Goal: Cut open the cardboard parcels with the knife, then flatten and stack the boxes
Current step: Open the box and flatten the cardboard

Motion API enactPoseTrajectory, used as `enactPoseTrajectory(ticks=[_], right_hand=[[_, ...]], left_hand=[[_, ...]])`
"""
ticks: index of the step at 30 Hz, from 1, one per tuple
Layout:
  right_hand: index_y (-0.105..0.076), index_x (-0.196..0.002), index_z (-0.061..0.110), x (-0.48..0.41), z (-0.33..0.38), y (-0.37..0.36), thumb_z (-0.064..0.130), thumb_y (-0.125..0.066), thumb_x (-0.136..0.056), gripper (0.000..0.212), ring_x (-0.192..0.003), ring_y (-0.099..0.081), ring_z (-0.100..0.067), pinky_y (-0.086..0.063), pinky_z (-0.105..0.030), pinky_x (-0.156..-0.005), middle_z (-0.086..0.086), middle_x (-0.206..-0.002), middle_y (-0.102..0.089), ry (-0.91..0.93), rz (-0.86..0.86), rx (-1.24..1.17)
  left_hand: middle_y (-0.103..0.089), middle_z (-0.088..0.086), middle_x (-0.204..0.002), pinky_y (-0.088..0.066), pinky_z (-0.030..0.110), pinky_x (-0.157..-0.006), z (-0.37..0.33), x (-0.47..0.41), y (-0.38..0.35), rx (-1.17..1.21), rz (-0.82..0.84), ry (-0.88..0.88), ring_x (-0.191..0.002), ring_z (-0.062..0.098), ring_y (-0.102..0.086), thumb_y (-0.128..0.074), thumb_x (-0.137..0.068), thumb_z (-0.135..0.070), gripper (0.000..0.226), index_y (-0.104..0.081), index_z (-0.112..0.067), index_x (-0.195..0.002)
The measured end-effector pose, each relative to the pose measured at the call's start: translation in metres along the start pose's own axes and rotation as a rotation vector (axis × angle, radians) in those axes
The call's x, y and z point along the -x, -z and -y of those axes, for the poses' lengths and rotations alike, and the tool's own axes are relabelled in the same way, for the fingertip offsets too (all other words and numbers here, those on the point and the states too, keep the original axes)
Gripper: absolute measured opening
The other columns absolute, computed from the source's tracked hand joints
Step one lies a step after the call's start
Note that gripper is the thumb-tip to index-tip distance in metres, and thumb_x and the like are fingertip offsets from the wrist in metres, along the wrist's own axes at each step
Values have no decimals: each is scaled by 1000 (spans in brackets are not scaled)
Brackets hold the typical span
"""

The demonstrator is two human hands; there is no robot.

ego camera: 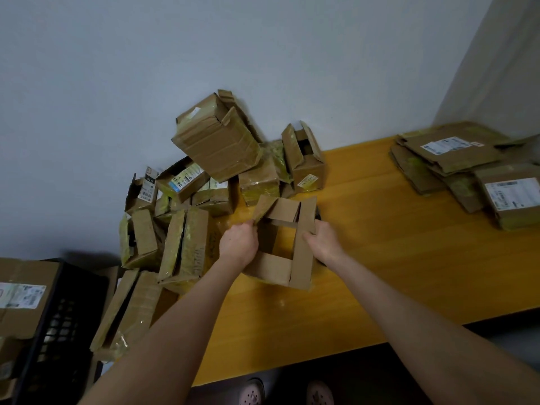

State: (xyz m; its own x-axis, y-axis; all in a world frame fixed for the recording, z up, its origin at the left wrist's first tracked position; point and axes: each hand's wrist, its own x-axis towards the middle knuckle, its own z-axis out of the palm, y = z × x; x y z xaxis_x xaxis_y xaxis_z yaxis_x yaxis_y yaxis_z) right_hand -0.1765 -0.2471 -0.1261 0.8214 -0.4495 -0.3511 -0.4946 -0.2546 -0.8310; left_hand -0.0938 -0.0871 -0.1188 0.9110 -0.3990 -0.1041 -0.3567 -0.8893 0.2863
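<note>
Head view.

Holding an open box [280, 249] in both hands over the yellow table [394, 258], just in front of the parcel pile [216, 159]. Cannot tell whether it is resting on the tabletop or lifted off it. Pointing the box mouth up toward the camera, with four flaps splaying outward and a hollow inside.

Gripping the box's left wall with the left hand [238, 244], fingers curling over the rim and going out of sight inside. Clamping the right wall and long right flap with the right hand [324, 242], thumb pressing on the inner face, other fingers hiding behind the cardboard.

Leaning against the grey wall [146, 83] at the table's left end: that parcel pile, mostly wrapped in yellowish tape, several flaps gaping, the largest one tilting on top.

Lying well apart at the table's far right: a flattened stack [455, 165], labels facing up.

Sitting off the table at lower left: a black crate [58, 317], with a labelled box [20, 296] just beside it.
</note>
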Motion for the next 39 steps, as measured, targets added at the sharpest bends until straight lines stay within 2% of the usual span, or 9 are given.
enactPoseTrajectory(ticks=[9,14,19,24,29,31,34,37,39], right_hand=[[-51,-126,2,-3,-22,6,8,-53,-96,30,-105,-57,-29,-50,-38,-87,-15,-121,-59,-178,-65,-103],[-3,-153,15,-6,-26,14,34,-69,-86,96,-133,-40,-31,-40,-41,-102,-13,-150,-34,-173,-148,506],[9,-153,14,-4,-11,16,52,-65,-84,108,-147,3,-39,-9,-53,-118,-19,-160,0,-69,-29,921],[-23,-149,5,-2,0,18,56,-45,-94,78,-127,-47,-30,-39,-42,-100,-13,-144,-44,-18,-102,794],[-33,-144,10,-1,4,27,31,-33,-102,47,-101,-59,-32,-46,-34,-77,-14,-113,-61,71,-11,589],[-55,-113,4,-3,5,32,25,-34,-103,31,-89,-58,-31,-42,-30,-67,-11,-92,-59,107,-16,399],[-49,-75,6,2,15,35,26,-39,-103,36,-71,-56,-27,-44,-30,-57,-9,-73,-51,112,-45,194],[-57,-81,3,6,27,35,24,-43,-102,33,-85,-64,-35,-54,-51,-77,-17,-86,-63,88,-90,25],[-59,-87,2,10,33,38,22,-43,-102,30,-89,-64,-37,-54,-53,-79,-20,-92,-65,81,-119,-29]], left_hand=[[-63,11,-100,-49,39,-82,15,-7,3,475,88,192,-94,29,-60,-41,-103,-28,31,-62,-8,-112],[-62,2,-95,-44,31,-77,12,-7,18,618,134,100,-91,20,-59,-45,-101,-30,22,-62,-16,-105],[-60,2,-84,-45,29,-74,-6,-11,40,560,270,-82,-78,14,-57,-47,-101,-28,24,-63,-12,-93],[-57,1,-78,-43,24,-70,-11,-16,51,464,340,-243,-71,10,-54,-47,-101,-26,27,-64,-6,-95],[-61,-6,-93,-44,29,-78,-7,-22,70,184,221,-296,-88,12,-56,-45,-101,-28,22,-65,-21,-107],[-63,-7,-98,-50,33,-79,-3,-23,78,24,134,-289,-93,14,-58,-45,-101,-32,23,-64,-27,-113],[-68,-5,-105,-52,34,-85,2,-20,85,-13,-143,-254,-99,15,-60,-55,-95,-38,24,-67,-28,-113],[-55,0,-134,-41,40,-104,-1,-10,80,193,-443,-47,-124,21,-48,-68,-86,-38,50,-54,-27,-133],[-34,6,-151,-39,49,-108,-3,0,74,532,-407,273,-136,28,-37,-76,-78,-40,85,-31,-25,-148]])
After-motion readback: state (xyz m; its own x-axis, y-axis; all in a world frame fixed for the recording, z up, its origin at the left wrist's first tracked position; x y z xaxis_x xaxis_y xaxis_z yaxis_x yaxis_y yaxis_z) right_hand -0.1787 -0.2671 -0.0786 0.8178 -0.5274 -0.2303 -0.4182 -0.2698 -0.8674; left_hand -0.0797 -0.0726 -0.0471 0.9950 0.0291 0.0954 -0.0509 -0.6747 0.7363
